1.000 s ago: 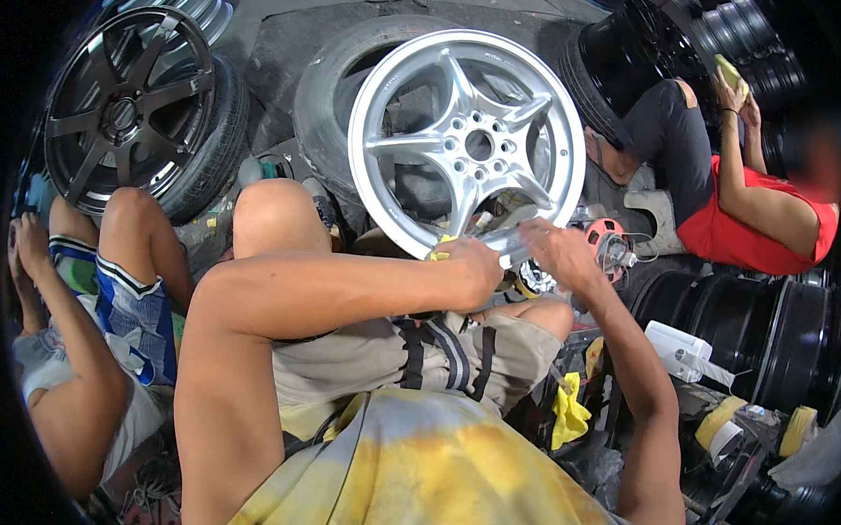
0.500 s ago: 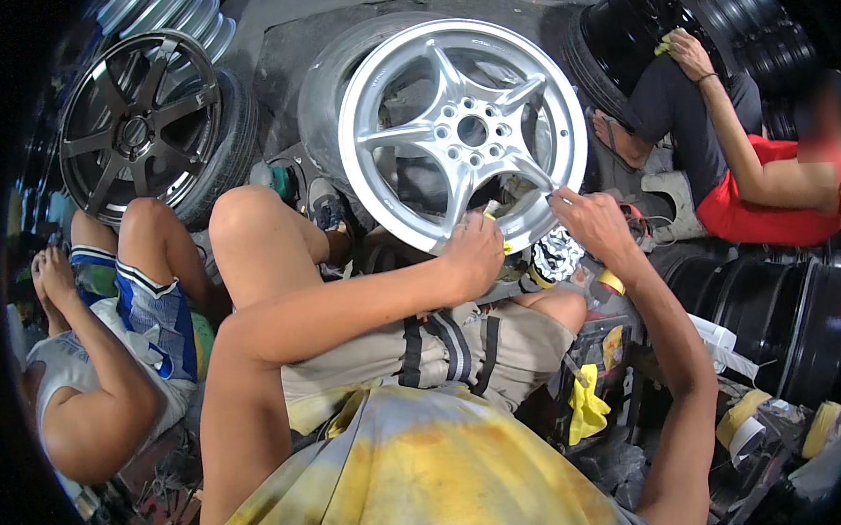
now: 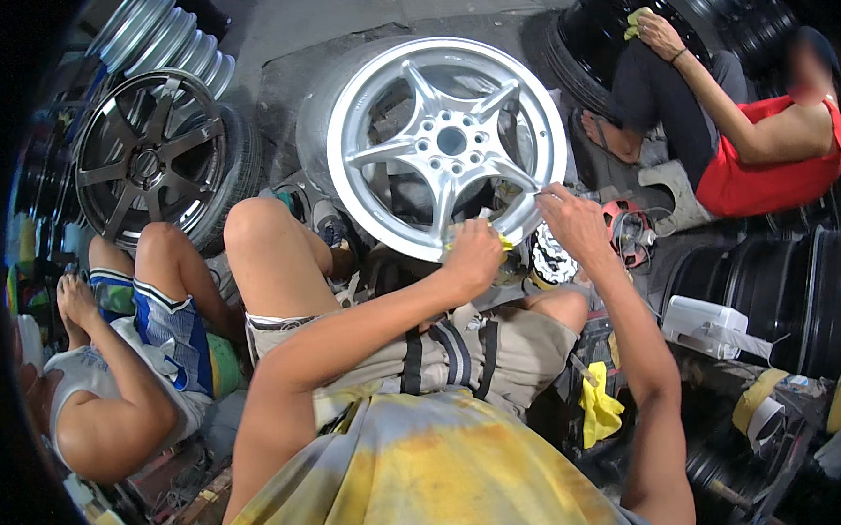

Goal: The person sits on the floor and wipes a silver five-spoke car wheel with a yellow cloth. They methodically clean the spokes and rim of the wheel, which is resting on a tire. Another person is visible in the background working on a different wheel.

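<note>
A silver star-spoked wheel rim (image 3: 346, 209) lies tilted before me, resting against a grey tyre (image 3: 314, 140). At its near edge my left hand (image 3: 477, 258) is closed, with bits of a yellow cloth (image 3: 506, 244) showing beside the fingers. A small pale piece also shows above those fingers; its kind is unclear. My right hand (image 3: 574, 223) is pinched at the end of the lower right spoke, by the rim's edge. Whatever its fingertips hold is too small to name. Below the rim, between my hands, sits a crumpled silvery bundle (image 3: 553, 255).
A dark wheel (image 3: 144, 167) leans at the left near a seated person (image 3: 117, 398). At the right, another person in red (image 3: 773, 167) wipes a black wheel. A yellow cloth (image 3: 599, 410) hangs near my right forearm. Black rims (image 3: 769, 289) lie beyond it, with tape rolls (image 3: 760, 407) nearer.
The view has shifted, so the rim appears slightly lower and further left. My left hand has slid a little right along the near edge. My right hand stays at the same spoke.
</note>
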Motion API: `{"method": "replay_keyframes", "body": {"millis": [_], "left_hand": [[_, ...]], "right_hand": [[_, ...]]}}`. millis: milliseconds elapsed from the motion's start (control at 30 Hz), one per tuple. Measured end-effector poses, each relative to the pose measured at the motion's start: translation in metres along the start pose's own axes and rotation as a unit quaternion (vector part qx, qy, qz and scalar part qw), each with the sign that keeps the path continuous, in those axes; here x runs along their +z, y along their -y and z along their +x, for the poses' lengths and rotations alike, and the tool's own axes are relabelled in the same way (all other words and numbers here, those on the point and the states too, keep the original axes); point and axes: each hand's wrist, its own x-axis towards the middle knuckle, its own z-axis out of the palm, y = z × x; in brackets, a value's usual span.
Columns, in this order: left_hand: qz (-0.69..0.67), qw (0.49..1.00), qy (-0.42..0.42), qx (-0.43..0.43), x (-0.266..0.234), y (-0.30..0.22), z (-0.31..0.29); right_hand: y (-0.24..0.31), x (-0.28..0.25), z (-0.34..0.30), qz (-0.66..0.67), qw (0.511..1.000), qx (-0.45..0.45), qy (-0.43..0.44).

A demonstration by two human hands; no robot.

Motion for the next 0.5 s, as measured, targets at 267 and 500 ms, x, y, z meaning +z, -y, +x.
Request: {"method": "replay_keyframes", "body": {"millis": [267,500], "left_hand": [[-0.233,0.95,-0.153,-0.141,0.036,-0.058,0.088],[-0.083,0.983,-0.161,0.009,0.041,-0.043,0.04]], "right_hand": [[0.023,-0.003,-0.071,0.214,0.938,0.218,-0.164],[0.038,-0.002,-0.148,0.377,0.802,0.431,-0.17]]}}
